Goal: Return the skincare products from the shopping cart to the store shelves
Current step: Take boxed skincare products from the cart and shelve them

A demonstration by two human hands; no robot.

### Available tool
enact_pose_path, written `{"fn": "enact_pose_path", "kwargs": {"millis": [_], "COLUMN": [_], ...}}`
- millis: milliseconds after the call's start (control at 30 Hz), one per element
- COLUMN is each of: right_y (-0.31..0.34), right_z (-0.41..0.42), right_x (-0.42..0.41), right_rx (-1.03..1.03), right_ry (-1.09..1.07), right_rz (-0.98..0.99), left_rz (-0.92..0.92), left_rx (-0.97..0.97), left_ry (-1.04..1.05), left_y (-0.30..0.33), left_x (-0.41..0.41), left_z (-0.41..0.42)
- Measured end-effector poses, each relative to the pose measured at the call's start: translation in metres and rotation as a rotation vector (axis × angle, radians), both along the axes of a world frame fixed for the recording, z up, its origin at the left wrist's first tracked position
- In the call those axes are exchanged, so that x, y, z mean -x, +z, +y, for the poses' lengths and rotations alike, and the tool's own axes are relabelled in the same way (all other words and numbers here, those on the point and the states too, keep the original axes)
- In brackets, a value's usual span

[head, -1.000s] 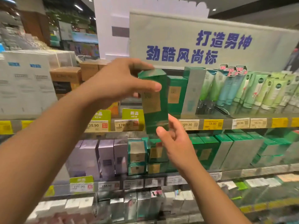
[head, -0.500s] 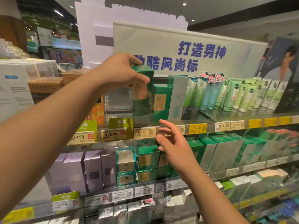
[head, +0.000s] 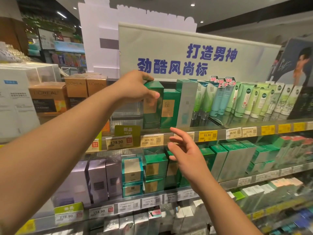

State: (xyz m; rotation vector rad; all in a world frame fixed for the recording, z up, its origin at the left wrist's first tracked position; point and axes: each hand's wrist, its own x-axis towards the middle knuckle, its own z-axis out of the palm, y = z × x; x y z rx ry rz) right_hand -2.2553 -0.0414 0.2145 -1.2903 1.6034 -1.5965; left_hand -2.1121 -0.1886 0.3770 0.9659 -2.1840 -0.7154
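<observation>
Gripping green box (head: 153, 106) upright, left hand (head: 135, 87); matching box (head: 170, 107) touching beside.

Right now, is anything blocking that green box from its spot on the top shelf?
Nothing visible does. The left hand grips the green box by its top, and the box stands on the top shelf beside a matching green box. The right hand hovers open below the shelf edge, touching nothing.

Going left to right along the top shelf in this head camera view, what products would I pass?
White boxes → orange-brown L'Oreal boxes → the tall green box that the left hand grips → a second green box → a silver-grey box → green and blue tubes.
</observation>
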Motion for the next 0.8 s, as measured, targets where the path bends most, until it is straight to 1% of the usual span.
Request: {"fn": "enact_pose_path", "kwargs": {"millis": [167, 400, 600, 700, 800], "right_y": [-0.002, -0.006, -0.010, -0.013, -0.016], "right_z": [0.004, 0.007, 0.007, 0.008, 0.009], "right_x": [0.004, 0.009, 0.010, 0.010, 0.009], "right_rx": [-0.011, -0.010, -0.020, -0.022, -0.017], "right_ry": [-0.016, -0.031, -0.028, -0.022, -0.022], "right_rz": [0.013, 0.014, 0.007, -0.002, -0.014], "left_rz": [-0.015, -0.085, -0.134, -0.128, -0.100], "left_rx": [-0.045, -0.040, 0.010, 0.039, 0.139], "left_ry": [-0.003, -0.002, 0.032, 0.056, 0.103], "left_y": [-0.007, -0.014, -0.018, -0.020, -0.021], "left_x": [0.002, 0.007, 0.009, 0.008, 0.006], "left_z": [-0.007, -0.011, -0.015, -0.011, 0.001]}}
